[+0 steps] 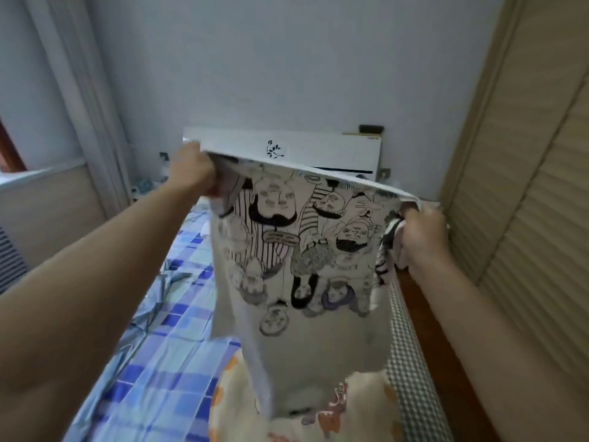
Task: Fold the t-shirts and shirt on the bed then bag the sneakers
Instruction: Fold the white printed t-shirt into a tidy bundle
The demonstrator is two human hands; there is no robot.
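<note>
T-shirt held up above the bed.
Left hand (193, 170) and right hand (422, 237) each clench an upper corner of the printed t-shirt (299, 250), which hangs over the checked bed (165, 346).

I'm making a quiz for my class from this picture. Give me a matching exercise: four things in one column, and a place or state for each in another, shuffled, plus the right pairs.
Things:
1. T-shirt
2. Checked sheet
3. Left hand
4. Louvred door

Places or states:
A. At the right edge
B. Held up, print upside down
C. Spread over the bed
D. Grip on the t-shirt's left corner

Pairs: 1-B, 2-C, 3-D, 4-A
</note>
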